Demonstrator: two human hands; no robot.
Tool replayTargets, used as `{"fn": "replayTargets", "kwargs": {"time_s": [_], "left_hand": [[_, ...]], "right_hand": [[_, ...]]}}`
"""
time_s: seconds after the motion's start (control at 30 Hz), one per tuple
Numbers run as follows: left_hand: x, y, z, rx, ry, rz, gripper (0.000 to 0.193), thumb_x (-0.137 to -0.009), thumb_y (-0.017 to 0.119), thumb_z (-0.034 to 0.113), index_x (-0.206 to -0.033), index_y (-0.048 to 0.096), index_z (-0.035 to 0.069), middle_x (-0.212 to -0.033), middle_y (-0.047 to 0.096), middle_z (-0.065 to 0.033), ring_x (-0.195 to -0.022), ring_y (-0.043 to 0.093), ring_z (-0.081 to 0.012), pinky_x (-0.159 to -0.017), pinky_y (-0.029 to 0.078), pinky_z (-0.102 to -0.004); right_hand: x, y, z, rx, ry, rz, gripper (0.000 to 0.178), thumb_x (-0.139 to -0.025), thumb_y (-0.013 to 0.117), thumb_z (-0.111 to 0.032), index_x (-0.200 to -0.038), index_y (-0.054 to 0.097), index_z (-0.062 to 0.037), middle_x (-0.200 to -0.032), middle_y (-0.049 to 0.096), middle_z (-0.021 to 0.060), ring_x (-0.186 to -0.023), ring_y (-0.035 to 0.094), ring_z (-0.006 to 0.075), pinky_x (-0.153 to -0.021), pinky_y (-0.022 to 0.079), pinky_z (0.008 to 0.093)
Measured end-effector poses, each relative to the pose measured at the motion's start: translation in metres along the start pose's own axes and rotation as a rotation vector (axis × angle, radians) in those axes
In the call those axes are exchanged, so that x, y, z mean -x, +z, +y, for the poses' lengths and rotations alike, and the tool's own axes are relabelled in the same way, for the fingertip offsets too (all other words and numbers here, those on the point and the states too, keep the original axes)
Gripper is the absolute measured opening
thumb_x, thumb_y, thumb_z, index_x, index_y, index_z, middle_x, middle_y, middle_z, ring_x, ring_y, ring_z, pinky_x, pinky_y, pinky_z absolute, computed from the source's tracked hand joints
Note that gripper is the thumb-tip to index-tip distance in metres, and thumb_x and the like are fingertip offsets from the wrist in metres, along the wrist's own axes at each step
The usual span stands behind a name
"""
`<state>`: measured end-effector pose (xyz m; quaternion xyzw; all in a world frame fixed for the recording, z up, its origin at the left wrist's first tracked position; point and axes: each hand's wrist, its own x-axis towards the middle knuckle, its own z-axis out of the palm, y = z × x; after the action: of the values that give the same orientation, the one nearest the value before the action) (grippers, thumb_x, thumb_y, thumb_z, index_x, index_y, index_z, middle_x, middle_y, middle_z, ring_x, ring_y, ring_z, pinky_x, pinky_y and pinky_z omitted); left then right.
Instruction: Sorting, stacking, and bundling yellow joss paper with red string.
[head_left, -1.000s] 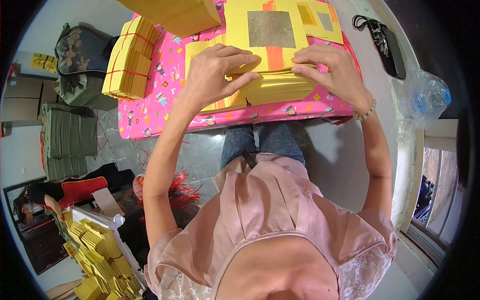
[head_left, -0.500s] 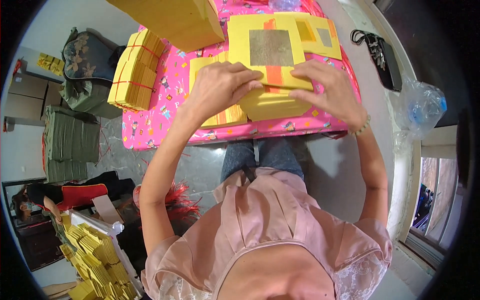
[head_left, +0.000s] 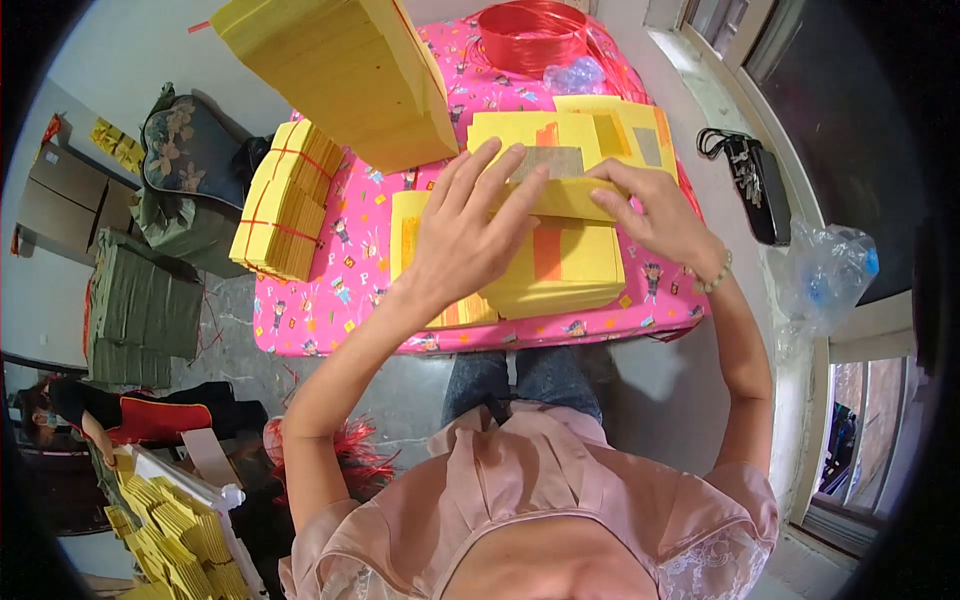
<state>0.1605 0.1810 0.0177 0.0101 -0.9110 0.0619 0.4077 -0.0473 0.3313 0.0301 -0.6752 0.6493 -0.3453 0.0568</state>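
Observation:
On the stack of yellow paper sheets [head_left: 585, 265] in front of me, the top yellow paper sheet [head_left: 570, 199] is bent up along its near edge and folded over away from me. It has an orange stripe and a grey-brown square patch, partly covered by the fold. My right hand [head_left: 658, 214] pinches the fold's right end between thumb and fingers. Over the left part of the sheet, my left hand [head_left: 473, 228] is open with its fingers spread; whether a fingertip touches the paper I cannot tell. More yellow sheets [head_left: 407, 235] lie under and beside my left wrist.
A tall yellow block [head_left: 340, 80] stands at the back left of the pink table [head_left: 300, 325]. Left of it lie yellow bundles [head_left: 285, 200] tied with red string. A red coil [head_left: 532, 38] and loose patterned sheets [head_left: 635, 135] are behind. Another person [head_left: 90, 420] is at far left.
My left hand has let go of the sheet and spread its fingers. The sheet's near edge has been turned farther up and over. The whole view has shifted, so the table appears lower.

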Motion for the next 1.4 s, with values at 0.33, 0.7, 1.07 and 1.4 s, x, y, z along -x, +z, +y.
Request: {"fn": "replayTargets", "kwargs": {"time_s": [0.33, 0.7, 1.07, 1.4], "left_hand": [[-0.008, 0.045, -0.016, 0.203, -0.058, -0.358, 0.069, -0.09, 0.055, 0.049, -0.148, 0.037, 0.015, -0.152, 0.033, -0.0187, -0.142, 0.028, -0.0388, -0.115, 0.022, -0.0535], [-0.013, 0.073, -0.041, 0.293, -0.095, -0.451, 0.073, -0.092, 0.053, 0.051, -0.149, 0.034, 0.011, -0.15, 0.033, -0.0243, -0.139, 0.031, -0.043, -0.115, 0.024, -0.0537], [-0.01, 0.077, -0.041, 0.298, -0.129, -0.488, 0.073, -0.094, 0.05, 0.052, -0.15, 0.031, 0.011, -0.151, 0.031, -0.0244, -0.139, 0.03, -0.0433, -0.114, 0.025, -0.0536], [-0.01, 0.078, -0.041, 0.335, -0.124, -0.48, 0.07, -0.092, 0.053, 0.05, -0.147, 0.036, 0.009, -0.147, 0.035, -0.0268, -0.138, 0.032, -0.0446, -0.114, 0.025, -0.0537]], "right_hand": [[-0.074, -0.01, 0.076, 0.007, 0.181, -0.064, 0.031, -0.098, 0.055, -0.027, -0.109, 0.06, 0.0014, -0.089, 0.063, 0.009, -0.08, 0.057, 0.016, -0.073, 0.047, 0.0306], [-0.121, 0.017, 0.108, 0.137, 0.079, -0.121, 0.03, -0.095, 0.057, -0.025, -0.109, 0.064, 0.0002, -0.103, 0.067, 0.0159, -0.095, 0.064, 0.0288, -0.085, 0.049, 0.0385], [-0.129, 0.034, 0.1, 0.1, 0.097, -0.196, 0.024, -0.093, 0.057, -0.02, -0.105, 0.066, -0.0011, -0.095, 0.069, 0.016, -0.087, 0.065, 0.0317, -0.078, 0.05, 0.0409], [-0.124, 0.036, 0.095, 0.09, 0.089, -0.164, 0.02, -0.092, 0.057, -0.018, -0.101, 0.063, -0.0007, -0.09, 0.067, 0.0155, -0.085, 0.063, 0.032, -0.077, 0.049, 0.0417]]}}
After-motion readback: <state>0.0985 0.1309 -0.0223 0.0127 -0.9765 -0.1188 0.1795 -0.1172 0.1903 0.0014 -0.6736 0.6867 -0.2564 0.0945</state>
